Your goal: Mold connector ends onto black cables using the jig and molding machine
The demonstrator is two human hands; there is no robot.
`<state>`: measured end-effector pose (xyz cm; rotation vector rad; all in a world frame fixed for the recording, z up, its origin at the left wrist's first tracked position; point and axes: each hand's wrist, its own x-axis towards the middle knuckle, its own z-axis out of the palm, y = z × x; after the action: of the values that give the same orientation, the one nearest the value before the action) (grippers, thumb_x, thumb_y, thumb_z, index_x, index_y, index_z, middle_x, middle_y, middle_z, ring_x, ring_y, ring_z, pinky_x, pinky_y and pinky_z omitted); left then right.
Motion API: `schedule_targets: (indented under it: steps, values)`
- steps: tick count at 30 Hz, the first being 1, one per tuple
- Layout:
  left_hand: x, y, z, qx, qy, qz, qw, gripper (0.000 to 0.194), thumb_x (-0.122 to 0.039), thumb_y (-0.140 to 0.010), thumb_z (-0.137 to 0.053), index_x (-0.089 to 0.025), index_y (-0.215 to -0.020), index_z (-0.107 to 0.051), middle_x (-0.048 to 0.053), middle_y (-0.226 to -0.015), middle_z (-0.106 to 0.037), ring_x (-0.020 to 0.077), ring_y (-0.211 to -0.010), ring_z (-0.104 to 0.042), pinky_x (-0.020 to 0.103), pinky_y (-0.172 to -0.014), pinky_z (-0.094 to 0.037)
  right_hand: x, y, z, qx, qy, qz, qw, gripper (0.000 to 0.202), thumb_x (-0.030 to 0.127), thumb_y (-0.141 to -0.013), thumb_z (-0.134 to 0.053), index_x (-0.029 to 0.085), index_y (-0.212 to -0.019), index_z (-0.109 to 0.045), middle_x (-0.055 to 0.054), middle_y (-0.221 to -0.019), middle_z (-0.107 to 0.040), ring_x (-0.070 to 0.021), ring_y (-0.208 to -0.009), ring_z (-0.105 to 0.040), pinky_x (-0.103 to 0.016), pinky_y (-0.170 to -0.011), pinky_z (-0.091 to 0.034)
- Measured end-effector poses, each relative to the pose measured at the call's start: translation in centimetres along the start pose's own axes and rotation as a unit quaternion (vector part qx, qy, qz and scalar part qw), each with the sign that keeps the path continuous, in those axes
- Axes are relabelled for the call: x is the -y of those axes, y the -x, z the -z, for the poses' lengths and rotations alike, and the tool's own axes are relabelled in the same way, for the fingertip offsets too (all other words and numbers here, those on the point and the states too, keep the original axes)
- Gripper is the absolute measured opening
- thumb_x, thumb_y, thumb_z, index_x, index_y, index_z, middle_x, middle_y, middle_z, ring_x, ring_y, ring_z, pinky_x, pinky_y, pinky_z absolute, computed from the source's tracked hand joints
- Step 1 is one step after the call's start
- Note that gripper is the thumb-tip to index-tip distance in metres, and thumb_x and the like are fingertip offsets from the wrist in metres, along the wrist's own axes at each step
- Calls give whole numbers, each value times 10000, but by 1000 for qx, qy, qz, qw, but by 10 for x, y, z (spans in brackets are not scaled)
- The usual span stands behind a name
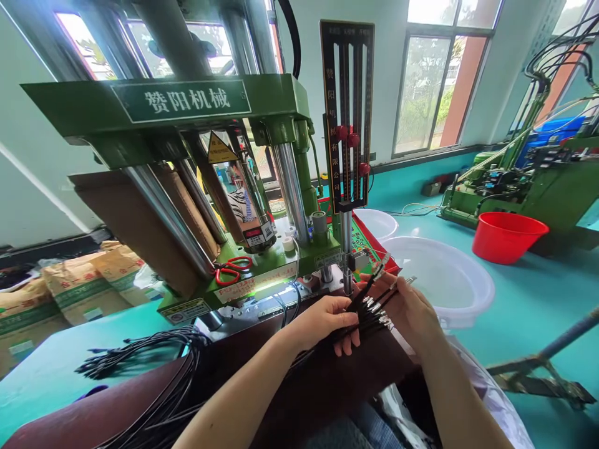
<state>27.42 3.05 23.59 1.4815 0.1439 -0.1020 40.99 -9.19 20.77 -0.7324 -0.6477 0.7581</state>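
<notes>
Several black cables with silvery metal ends (374, 318) are bunched above the dark red work surface, in front of the green press (281, 262). My left hand (327, 324) is closed around the bunch, thumb on top and fingertips showing below. To its right, my right hand (412, 305) has its fingers curled at the metal tips of a few cables that stick up from the bunch. More black cables (145, 346) lie in a loose bundle on the left, running down toward the bottom edge.
Red-handled scissors (233, 270) rest on the press base. A gauge panel with red knobs (347, 118) rises behind my hands. White tubs (440, 274) and a red bucket (509, 238) stand on the right, paper sacks (75, 290) on the left.
</notes>
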Motion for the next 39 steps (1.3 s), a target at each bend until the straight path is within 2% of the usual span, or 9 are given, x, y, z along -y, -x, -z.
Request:
schedule_targets:
  steps: [3, 11, 16, 19, 23, 26, 29, 36, 39]
  values:
    - [7, -6, -12, -7, 29, -6, 1000, 330, -465, -758, -542, -148, -755, -455, 31, -598, -605, 96, -416, -543, 162, -334, -397, 2, 3, -3, 21, 27, -53, 998, 304, 357, -805, -584, 230, -1078, -625, -68, -1037, -661, -253, -1028, -567, -412, -872, -455]
    - [65, -14, -50, -218, 182, -39, 958, 405, -544, -756, -490, -151, -830, -429, 43, -598, -630, 116, -383, -548, 181, -325, -411, -23, 10, -4, 8, 51, -150, 987, 279, 328, -772, -607, 187, -1011, -638, -87, -969, -684, -228, -868, -634, -307, -657, -523]
    - [73, -13, -55, -134, 223, -51, 964, 441, -536, -739, -528, -146, -929, -444, 34, -613, -625, 114, -368, -534, 187, -315, -399, -34, 21, 5, 72, 76, -238, 966, 308, 364, -808, -532, 190, -1050, -609, -115, -1070, -645, -148, -532, -626, -243, -390, -480]
    - [68, -11, -57, -124, 214, -48, 968, 426, -537, -724, -549, -141, -862, -476, -30, -466, -524, 68, -282, -415, 147, -265, -273, -26, 21, 5, 140, 74, -247, 956, 310, 300, -783, -561, 189, -1069, -610, -111, -1083, -641, -201, -751, -660, -341, -658, -547]
    - [72, -3, -64, -167, 220, 26, 961, 416, -564, -682, -567, -165, -705, -453, -96, -351, -354, 17, -234, -213, 146, -259, -113, -8, 3, 0, 140, 63, -160, 975, 414, 274, -772, -571, 236, -1184, -545, -79, -1129, -624, -252, -1055, -561, -463, -973, -366]
    - [85, 2, -71, -179, 237, 53, 953, 447, -595, -649, -570, -166, -709, -462, -80, -363, -389, 27, -243, -251, 156, -272, -129, -1, -13, -5, 167, 181, -170, 954, 342, 366, -832, -516, 196, -1115, -602, -94, -1130, -622, -253, -1053, -562, -465, -987, -349]
    - [95, 5, -73, -179, 284, 45, 941, 458, -591, -649, -572, -148, -728, -485, -49, -401, -447, 52, -272, -340, 171, -286, -198, -7, -17, -9, 242, 316, -213, 892, 381, 450, -843, -488, 155, -1019, -652, -104, -1048, -659, -242, -1008, -588, -439, -956, -391]
    - [103, 7, -68, -190, 371, -14, 909, 446, -541, -645, -625, -143, -787, -482, -23, -493, -512, 78, -324, -427, 191, -308, -315, -46, 2, -16, 321, 388, -176, 846, 377, 397, -900, -399, 178, -1147, -582, -86, -1102, -633, -220, -961, -608, -397, -843, -482]
    - [111, 6, -67, -248, 332, -45, 909, 459, -578, -641, -610, -151, -729, -468, -29, -463, -495, 83, -291, -410, 198, -278, -311, -55, 7, -26, 338, 423, -163, 825, 354, 364, -891, -425, 191, -1155, -585, -81, -1086, -641, -226, -963, -606, -374, -824, -491]
